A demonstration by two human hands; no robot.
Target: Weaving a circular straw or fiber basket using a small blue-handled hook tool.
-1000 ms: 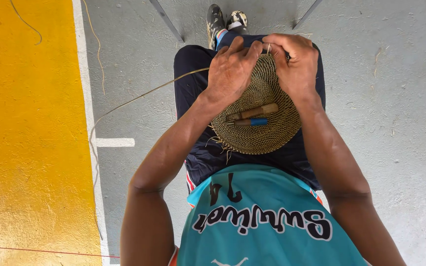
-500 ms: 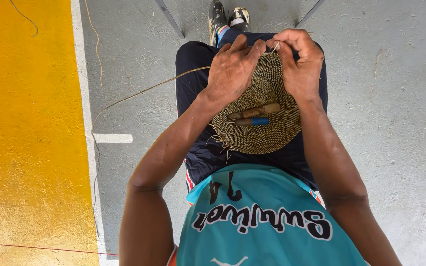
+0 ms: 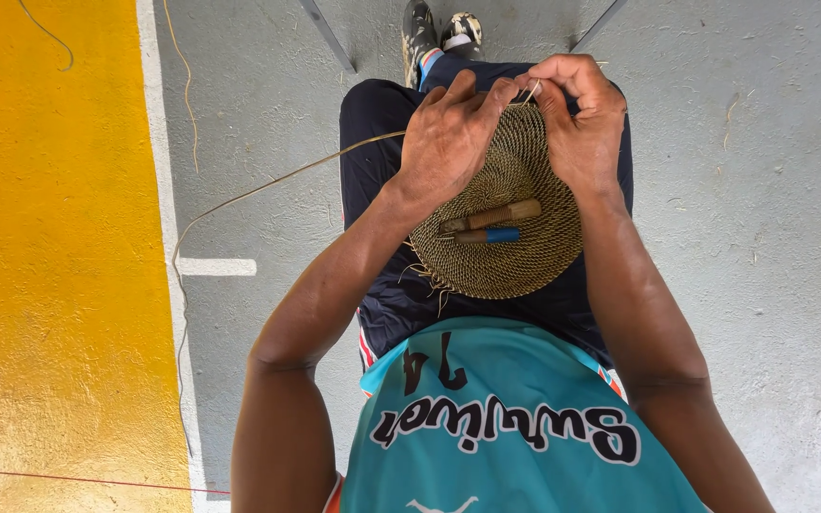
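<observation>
Since a moment ago our right hand [image 3: 580, 119] has drawn closer to our left hand [image 3: 448, 142]. Both pinch the far rim of the woven disc [image 3: 501, 218] on our lap, fingers closed; two wooden-handled tools [image 3: 491, 223] lie just below them.

**No packages, labels, signs or screens in view**

Nothing of that kind shows anywhere in the head view: no box, bag, wrapper, tag, sticker, notice board or display. The nearest thing to lettering is the print on the teal shirt [image 3: 515, 427] at six o'clock, low in the frame: dark rounded characters with white edging set across the cloth, seen upside down from above, with a small white mark below them at the bottom edge. It is clothing print, not a label.
</observation>
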